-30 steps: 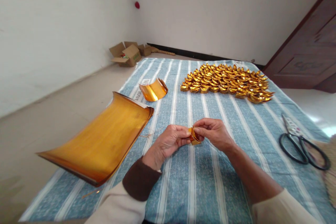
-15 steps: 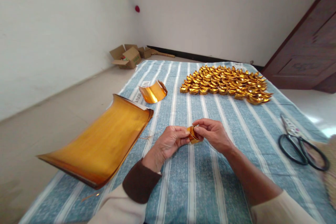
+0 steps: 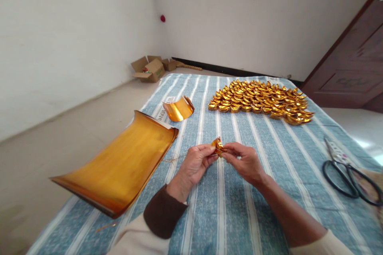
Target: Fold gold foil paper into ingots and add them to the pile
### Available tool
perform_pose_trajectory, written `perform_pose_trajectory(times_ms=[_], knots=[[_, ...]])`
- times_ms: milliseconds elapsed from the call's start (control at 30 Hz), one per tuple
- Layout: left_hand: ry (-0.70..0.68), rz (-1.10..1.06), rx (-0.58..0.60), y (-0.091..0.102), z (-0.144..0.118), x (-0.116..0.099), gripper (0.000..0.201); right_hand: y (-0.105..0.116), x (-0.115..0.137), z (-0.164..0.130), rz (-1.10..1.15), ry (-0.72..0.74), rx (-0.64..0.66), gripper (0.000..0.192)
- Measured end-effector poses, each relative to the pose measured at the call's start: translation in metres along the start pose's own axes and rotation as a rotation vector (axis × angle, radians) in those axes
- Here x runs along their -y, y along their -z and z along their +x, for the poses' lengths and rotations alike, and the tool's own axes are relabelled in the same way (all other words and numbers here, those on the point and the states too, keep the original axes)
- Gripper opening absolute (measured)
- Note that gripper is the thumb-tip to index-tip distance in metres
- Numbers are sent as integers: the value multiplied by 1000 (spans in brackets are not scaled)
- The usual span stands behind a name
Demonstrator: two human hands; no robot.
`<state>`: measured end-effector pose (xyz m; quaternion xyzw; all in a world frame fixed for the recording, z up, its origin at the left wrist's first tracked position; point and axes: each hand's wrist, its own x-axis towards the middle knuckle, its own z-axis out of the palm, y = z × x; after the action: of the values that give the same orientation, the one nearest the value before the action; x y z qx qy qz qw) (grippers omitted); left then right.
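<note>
Ahead of you stands a plain white wall (image 3: 239,28), and before it spreads a broad blue-and-white striped cloth (image 3: 206,211). On your left lies a large stack of curling, gold-coloured sheets (image 3: 116,163); packed rows of shiny gold boat-shaped pieces (image 3: 260,101) sit at the far right. Black-handled metal scissors (image 3: 344,171) lie near the right edge, and a small curved stack of glossy gold sheets (image 3: 179,109) rests just past the large one. Your left hand (image 3: 193,163) and right hand (image 3: 247,163) both pinch a small folded gold-foil piece (image 3: 219,146) above the cloth's middle. Its visible tip points up and away from you; fingers cover its sides, so you cannot tell its full long axis. It looks glossy, creased and bowed.
</note>
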<state>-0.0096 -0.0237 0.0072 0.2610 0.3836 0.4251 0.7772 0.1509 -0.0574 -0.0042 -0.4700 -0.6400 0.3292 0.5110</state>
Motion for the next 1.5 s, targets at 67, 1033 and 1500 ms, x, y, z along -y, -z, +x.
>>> perform_pose_trajectory(times_ms=[67, 1033, 1500], knots=[[4, -17, 2, 0, 0, 0, 3, 0, 1, 0, -24, 39, -18, 13], [226, -195, 25, 0, -4, -5, 12, 10, -3, -5, -510, 522, -42, 28], [63, -122, 79, 3, -4, 0, 9, 2, -1, -6, -340, 408, -64, 29]])
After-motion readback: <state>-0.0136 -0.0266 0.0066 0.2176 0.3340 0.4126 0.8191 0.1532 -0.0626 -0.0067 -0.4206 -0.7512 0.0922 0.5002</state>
